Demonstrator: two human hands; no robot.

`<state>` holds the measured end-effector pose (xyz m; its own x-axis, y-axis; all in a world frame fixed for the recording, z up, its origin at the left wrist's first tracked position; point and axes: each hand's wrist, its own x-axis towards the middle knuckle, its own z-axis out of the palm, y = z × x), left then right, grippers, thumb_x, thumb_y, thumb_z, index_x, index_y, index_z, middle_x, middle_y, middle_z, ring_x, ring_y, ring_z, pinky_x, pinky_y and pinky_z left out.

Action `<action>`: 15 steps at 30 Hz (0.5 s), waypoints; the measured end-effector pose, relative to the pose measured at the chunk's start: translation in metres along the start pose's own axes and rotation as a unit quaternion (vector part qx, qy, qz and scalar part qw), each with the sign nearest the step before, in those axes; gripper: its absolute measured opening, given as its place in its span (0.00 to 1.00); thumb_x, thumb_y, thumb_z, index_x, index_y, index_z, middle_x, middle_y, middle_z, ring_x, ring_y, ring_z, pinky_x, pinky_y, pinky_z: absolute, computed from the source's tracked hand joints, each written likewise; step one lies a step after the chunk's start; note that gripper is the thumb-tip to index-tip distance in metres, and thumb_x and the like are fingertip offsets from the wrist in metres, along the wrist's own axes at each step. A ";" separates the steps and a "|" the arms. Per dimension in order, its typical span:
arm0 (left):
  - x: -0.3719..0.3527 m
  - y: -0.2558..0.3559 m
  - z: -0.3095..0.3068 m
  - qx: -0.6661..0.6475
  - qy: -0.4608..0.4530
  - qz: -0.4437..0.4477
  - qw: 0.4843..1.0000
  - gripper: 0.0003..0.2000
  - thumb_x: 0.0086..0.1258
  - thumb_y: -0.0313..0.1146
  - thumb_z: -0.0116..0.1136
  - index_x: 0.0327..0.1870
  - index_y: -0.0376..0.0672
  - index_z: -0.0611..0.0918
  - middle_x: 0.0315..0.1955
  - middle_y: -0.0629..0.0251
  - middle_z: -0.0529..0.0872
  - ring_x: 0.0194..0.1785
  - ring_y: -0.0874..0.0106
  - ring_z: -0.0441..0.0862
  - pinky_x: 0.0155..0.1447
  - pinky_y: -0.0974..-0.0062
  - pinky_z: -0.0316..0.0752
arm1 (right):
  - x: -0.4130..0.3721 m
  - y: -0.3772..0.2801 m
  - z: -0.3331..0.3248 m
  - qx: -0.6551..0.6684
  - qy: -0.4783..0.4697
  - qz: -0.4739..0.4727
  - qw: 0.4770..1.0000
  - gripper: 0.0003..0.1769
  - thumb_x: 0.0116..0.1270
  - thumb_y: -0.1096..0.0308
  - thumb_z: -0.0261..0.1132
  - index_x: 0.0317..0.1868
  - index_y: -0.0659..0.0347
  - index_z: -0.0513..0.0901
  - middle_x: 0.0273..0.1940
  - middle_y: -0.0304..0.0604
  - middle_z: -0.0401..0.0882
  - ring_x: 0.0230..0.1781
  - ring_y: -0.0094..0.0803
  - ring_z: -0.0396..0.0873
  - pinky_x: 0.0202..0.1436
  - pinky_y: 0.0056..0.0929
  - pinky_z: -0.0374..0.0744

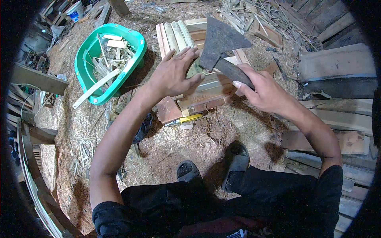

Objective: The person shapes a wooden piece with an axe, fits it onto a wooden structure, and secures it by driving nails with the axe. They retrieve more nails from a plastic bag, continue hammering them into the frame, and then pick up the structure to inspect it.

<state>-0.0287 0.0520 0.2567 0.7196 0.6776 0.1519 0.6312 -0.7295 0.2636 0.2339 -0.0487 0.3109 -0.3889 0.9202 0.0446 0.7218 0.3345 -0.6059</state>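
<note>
Right hand (264,93) is closed around the handle of the hatchet (220,41), its blade over the slats (206,93) stacked on the sawdust floor. Left hand (174,73) lies open and flat on them, steadying. Chopping, I judge, calls for those fingers to be clear of the edge.

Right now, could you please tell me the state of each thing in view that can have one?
Left hand: open, flat on the wood strips.
Right hand: closed around the hatchet handle.
hatchet: held, blade above the strips.
wood strips: lying side by side.
Green basket: upright, part-filled with offcuts.
Yellow-handled tool: lying on the ground.
</note>
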 end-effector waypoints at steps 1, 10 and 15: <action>-0.001 -0.001 0.001 0.005 -0.002 -0.004 1.000 0.39 0.71 0.60 0.50 0.72 0.35 0.65 0.71 0.43 0.65 0.77 0.53 0.59 0.80 0.53 0.49 | 0.001 -0.005 -0.006 0.000 -0.004 0.008 1.000 0.20 0.72 0.65 0.60 0.58 0.69 0.72 0.41 0.65 0.82 0.42 0.61 0.83 0.46 0.47 0.78; 0.000 -0.004 0.002 0.005 -0.008 0.013 1.000 0.38 0.71 0.59 0.50 0.72 0.35 0.65 0.72 0.44 0.65 0.77 0.52 0.58 0.79 0.53 0.49 | 0.006 -0.019 -0.017 0.041 0.089 0.004 0.995 0.19 0.72 0.63 0.59 0.57 0.66 0.72 0.35 0.61 0.82 0.36 0.57 0.83 0.41 0.48 0.78; 0.000 0.001 -0.002 -0.005 -0.006 -0.001 1.000 0.38 0.71 0.59 0.51 0.72 0.35 0.65 0.72 0.45 0.65 0.77 0.53 0.59 0.79 0.52 0.49 | 0.003 -0.001 -0.008 -0.025 -0.004 0.004 1.000 0.21 0.73 0.63 0.60 0.60 0.66 0.72 0.33 0.54 0.81 0.33 0.44 0.82 0.40 0.42 0.77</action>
<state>-0.0285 0.0510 0.2592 0.7223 0.6773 0.1402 0.6291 -0.7276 0.2737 0.2364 -0.0442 0.3186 -0.3884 0.9209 0.0333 0.7521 0.3376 -0.5660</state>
